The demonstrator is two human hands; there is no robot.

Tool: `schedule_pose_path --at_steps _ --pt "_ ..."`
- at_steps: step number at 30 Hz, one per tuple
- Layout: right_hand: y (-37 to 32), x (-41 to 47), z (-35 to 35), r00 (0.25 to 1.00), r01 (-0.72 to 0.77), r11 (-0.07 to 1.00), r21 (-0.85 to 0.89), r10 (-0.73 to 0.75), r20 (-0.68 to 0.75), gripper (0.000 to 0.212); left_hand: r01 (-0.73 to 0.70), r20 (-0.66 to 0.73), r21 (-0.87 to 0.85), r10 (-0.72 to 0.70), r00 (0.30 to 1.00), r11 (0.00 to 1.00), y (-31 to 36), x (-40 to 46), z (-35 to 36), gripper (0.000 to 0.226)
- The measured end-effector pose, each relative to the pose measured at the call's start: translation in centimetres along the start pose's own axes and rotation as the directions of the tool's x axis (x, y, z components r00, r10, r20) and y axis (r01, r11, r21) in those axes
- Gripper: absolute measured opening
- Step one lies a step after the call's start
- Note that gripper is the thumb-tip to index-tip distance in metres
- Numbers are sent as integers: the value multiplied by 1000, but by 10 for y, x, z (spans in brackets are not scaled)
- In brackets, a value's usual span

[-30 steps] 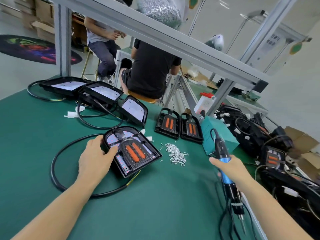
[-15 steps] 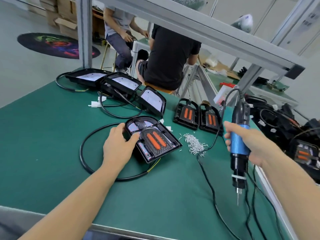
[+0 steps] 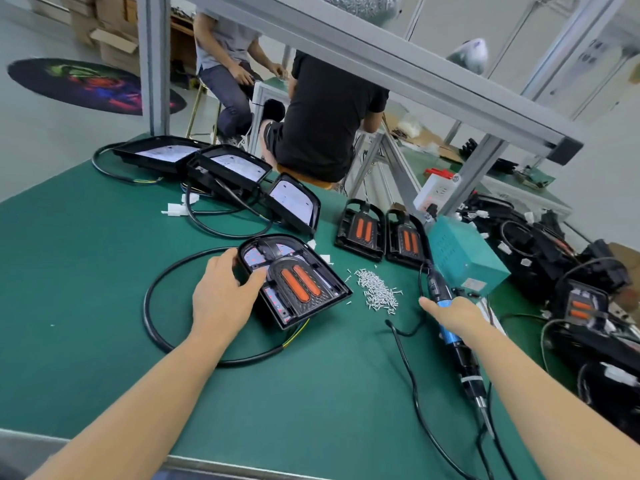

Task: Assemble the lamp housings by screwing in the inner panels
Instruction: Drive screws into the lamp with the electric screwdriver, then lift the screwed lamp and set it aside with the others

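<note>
Left hand (image 3: 221, 299) grips the lamp housing (image 3: 294, 282) near the middle of the green surface (image 3: 86, 271), its fingers curled over the rim, apparently to steady it for fastening; the inner panel (image 3: 300, 285) sits inside. Right hand (image 3: 453, 313) is clenched around the electric screwdriver (image 3: 457, 344), bit toward the surface's near edge. Loose screws (image 3: 377, 294) lie between the hands, within easy reach.

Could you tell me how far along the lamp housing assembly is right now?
No finished units can be confirmed. In hand: the left hand steadies a housing with its inner panel seated; the right hand holds the screwdriver. Left: driving screws, then three open housings.
</note>
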State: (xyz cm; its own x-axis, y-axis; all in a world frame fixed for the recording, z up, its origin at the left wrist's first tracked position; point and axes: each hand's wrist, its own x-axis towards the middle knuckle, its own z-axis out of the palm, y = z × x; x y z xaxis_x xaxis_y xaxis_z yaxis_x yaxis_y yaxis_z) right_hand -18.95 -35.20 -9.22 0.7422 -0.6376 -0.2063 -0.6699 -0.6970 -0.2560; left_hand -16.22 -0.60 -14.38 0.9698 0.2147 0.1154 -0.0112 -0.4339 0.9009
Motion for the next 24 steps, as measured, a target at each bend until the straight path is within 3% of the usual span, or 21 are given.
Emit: schedule_pose_path --at_steps 6,11,14,16,18,20,22,24 --pt "-7 6 9 995 21 950 -313 -49 -83 55 0 -12 0 0 1000 1000 0 -1 -2 47" --pt "-18 0 13 987 -53 898 -437 -20 -160 66 3 1 11 -3 1000 1000 2 -1 -2 49" --pt "-33 -13 5 959 11 837 -547 -164 -232 68 2 10 18 -2 1000 1000 2 -1 -2 47" --pt "-52 -27 5 902 206 876 -436 -342 -262 62 -6 23 4 6 1000 1000 4 -1 -3 45" --pt "-75 -45 12 884 430 902 -43 -430 -183 60 -19 26 -8 19 999 1000 6 0 -6 47" --pt "-97 -67 26 899 414 843 344 -438 -9 61 -61 -37 44 63 997 997 6 3 -16 50" --pt "-112 -80 43 889 327 816 476 -437 138 57 -112 -113 204 137 984 972 3 7 -33 50" --pt "-119 -84 58 868 209 763 612 -433 243 42 -82 -101 416 136 986 906 -7 10 -54 54"
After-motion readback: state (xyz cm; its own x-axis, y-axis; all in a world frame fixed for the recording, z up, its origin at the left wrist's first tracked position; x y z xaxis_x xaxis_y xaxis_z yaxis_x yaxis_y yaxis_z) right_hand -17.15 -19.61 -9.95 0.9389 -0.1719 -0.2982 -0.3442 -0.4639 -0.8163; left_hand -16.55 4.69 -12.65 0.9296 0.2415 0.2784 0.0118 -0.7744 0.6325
